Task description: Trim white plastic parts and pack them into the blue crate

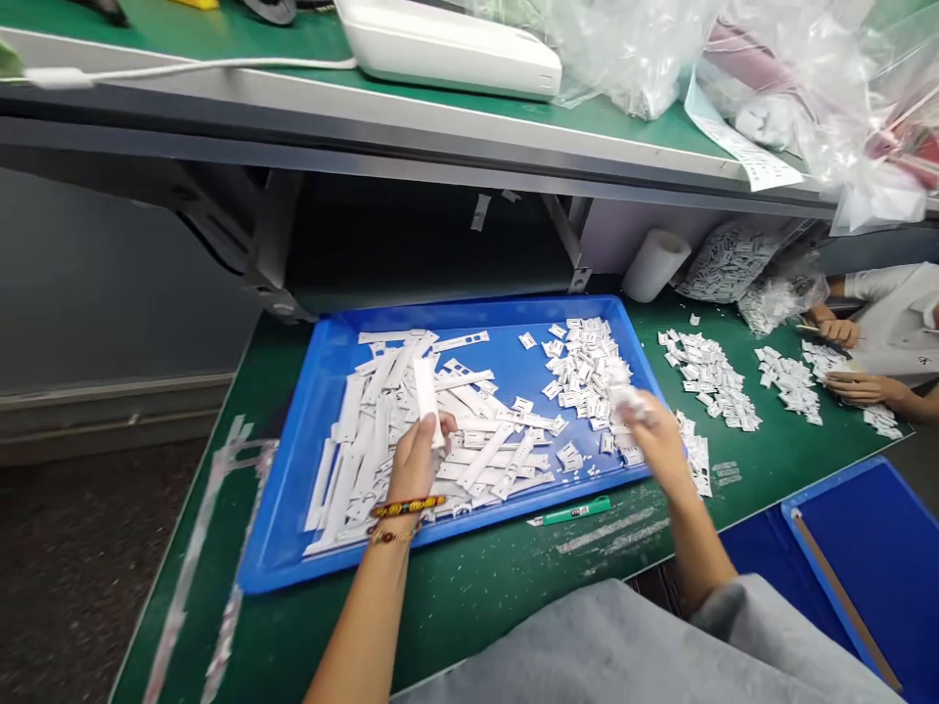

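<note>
My left hand point(417, 458) is closed on a long white plastic strip point(425, 389), which points up and away over the left side of a blue tray point(281, 508). Beneath it lies a heap of similar white strips point(484, 460), some with holes in them. Over the tray's right side is my right hand point(652, 430), blurred by motion, with its fingers curled around a small white piece point(622, 393) whose outline is smeared. A pile of small white plastic pieces point(583, 357) lies just beyond that hand, inside the tray.
A green utility knife point(570, 512) lies in front of the tray. More small pieces point(708, 376) are spread to the right, where a co-worker's hands point(855, 386) handle some. A paper roll point(655, 264) and a filled bag point(726, 262) stand behind. An overhead shelf point(440, 132) spans the back.
</note>
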### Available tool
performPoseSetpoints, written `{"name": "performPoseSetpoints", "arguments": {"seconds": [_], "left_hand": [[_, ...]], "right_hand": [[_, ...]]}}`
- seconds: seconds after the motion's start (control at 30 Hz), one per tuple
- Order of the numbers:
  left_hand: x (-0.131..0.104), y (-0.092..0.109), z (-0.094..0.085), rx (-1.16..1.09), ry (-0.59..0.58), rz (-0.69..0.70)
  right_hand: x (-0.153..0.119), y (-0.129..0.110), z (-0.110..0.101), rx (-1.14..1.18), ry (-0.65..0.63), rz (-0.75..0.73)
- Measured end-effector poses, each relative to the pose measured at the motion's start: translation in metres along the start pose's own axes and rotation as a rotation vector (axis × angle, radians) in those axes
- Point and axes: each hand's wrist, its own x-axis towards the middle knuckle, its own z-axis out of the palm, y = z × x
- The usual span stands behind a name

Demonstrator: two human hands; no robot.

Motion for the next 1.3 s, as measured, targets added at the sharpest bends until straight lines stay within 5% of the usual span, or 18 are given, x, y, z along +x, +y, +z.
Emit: {"name": "performPoseSetpoints", "arguments": {"seconds": [0.07, 0.13, 0.23, 0.33, 0.47, 0.57, 0.63, 0.77, 0.83, 0.9, 1.07, 1.2, 1.3], "left_hand": [[-0.017, 0.001, -0.001, 0.000, -0.086, -0.090], [-0.031, 0.003, 0.001, -0.038, -0.162, -0.144], [-0.043, 0.008, 0.008, -0.124, -0.278, -0.173], [-0.051, 0.012, 0.012, -0.180, -0.337, -0.169], [-0.061, 0.013, 0.008, -0.227, -0.342, -0.153], [-0.066, 0.012, 0.007, -0.241, -0.346, -0.126], [-0.068, 0.013, 0.011, -0.233, -0.361, -0.108], [-0.070, 0.018, 0.025, -0.107, -0.494, -0.073], [-0.066, 0.021, 0.030, 0.006, -0.586, -0.038], [-0.057, 0.021, 0.030, 0.123, -0.587, 0.035], [-0.009, 0.007, 0.030, 0.594, -0.324, 0.262], [0.027, -0.009, 0.057, 0.683, -0.309, 0.309], [0.038, -0.017, 0.078, 0.634, -0.342, 0.326]], "right_hand": [[-0.005, 0.039, -0.046, -0.194, 0.318, 0.230], [-0.007, 0.077, -0.078, -0.435, 0.423, 0.360], [-0.012, 0.121, -0.092, -0.508, 0.200, 0.429], [-0.018, 0.138, -0.088, -0.433, 0.014, 0.370], [-0.011, 0.112, -0.084, -0.579, 0.205, 0.253], [0.004, 0.056, -0.063, -0.277, 0.328, 0.249], [0.010, 0.008, -0.032, 0.055, 0.216, 0.239], [0.009, -0.068, 0.046, 0.293, -0.564, 0.099], [0.014, -0.084, 0.072, 0.365, -0.788, 0.041], [0.027, -0.084, 0.083, 0.411, -0.773, 0.013], [0.080, -0.049, 0.089, 0.208, -0.406, -0.067], [0.094, -0.015, 0.104, -0.133, -0.396, -0.122], [0.090, -0.002, 0.110, -0.159, -0.399, -0.118]]}}
